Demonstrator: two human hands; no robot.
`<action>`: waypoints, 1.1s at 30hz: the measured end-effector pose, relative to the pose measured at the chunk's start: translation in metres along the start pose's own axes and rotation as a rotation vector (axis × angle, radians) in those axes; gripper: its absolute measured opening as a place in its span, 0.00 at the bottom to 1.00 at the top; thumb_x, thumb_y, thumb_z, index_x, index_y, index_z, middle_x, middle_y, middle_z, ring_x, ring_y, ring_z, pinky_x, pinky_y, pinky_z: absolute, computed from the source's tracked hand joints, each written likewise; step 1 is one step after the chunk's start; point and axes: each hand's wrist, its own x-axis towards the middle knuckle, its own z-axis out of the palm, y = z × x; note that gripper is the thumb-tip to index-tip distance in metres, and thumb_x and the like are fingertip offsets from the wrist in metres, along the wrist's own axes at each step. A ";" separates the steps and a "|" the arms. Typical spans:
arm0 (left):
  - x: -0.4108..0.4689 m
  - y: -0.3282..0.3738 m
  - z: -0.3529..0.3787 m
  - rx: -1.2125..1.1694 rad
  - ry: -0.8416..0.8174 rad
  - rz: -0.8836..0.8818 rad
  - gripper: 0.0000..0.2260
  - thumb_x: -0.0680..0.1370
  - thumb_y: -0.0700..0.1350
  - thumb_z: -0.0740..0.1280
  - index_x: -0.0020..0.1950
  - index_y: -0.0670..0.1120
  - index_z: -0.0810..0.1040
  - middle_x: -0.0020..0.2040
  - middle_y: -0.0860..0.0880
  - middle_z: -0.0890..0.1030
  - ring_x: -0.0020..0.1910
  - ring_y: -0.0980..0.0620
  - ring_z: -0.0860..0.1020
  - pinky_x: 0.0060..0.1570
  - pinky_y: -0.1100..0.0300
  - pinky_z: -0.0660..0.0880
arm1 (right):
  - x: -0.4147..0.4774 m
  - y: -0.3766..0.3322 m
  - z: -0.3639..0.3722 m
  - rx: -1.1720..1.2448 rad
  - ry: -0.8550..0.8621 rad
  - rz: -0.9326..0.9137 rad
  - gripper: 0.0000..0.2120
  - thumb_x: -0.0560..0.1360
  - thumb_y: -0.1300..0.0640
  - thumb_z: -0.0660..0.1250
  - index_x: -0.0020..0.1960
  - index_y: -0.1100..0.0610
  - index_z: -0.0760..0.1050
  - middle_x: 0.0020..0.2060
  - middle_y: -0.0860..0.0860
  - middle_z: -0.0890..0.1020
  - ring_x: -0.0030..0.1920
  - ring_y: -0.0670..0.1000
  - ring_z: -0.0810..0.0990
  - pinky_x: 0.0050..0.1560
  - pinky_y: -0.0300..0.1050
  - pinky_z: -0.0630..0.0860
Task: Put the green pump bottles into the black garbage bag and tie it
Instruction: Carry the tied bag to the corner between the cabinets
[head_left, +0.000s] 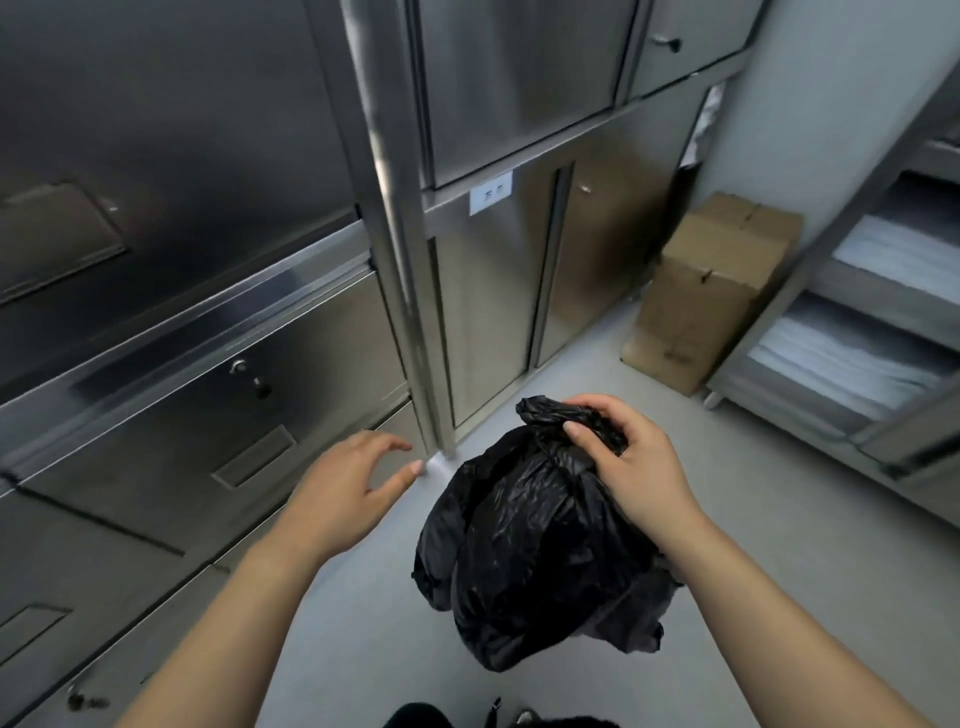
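Observation:
A full black garbage bag hangs low in the middle of the view, its top bunched and twisted into a neck. My right hand is closed around that neck and holds the bag up off the grey floor. My left hand hovers to the left of the bag with fingers spread, holding nothing and not touching the plastic. No green pump bottles show; the bag's contents are hidden.
Stainless steel cabinets with drawers and doors fill the left and back. A brown cardboard box stands on the floor at the back right. A metal rack holding folded white linen lines the right side.

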 end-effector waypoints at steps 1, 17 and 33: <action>0.017 0.007 0.002 -0.007 -0.007 0.019 0.18 0.76 0.60 0.60 0.60 0.53 0.76 0.60 0.55 0.77 0.57 0.55 0.74 0.53 0.61 0.69 | 0.011 0.004 -0.009 -0.011 0.022 0.002 0.09 0.73 0.59 0.69 0.47 0.45 0.78 0.44 0.38 0.82 0.46 0.34 0.78 0.47 0.25 0.69; 0.338 0.100 0.028 -0.109 -0.210 0.416 0.15 0.77 0.60 0.60 0.60 0.56 0.75 0.57 0.59 0.74 0.55 0.62 0.71 0.51 0.65 0.65 | 0.201 0.028 -0.155 -0.286 0.442 -0.022 0.10 0.74 0.55 0.68 0.48 0.40 0.76 0.43 0.32 0.81 0.47 0.32 0.76 0.44 0.23 0.68; 0.548 0.245 0.075 -0.123 -0.295 0.634 0.24 0.71 0.67 0.54 0.59 0.57 0.75 0.55 0.60 0.76 0.54 0.64 0.73 0.49 0.68 0.69 | 0.332 0.044 -0.333 -0.302 0.689 -0.012 0.12 0.74 0.57 0.68 0.46 0.40 0.74 0.43 0.38 0.80 0.45 0.33 0.77 0.46 0.23 0.68</action>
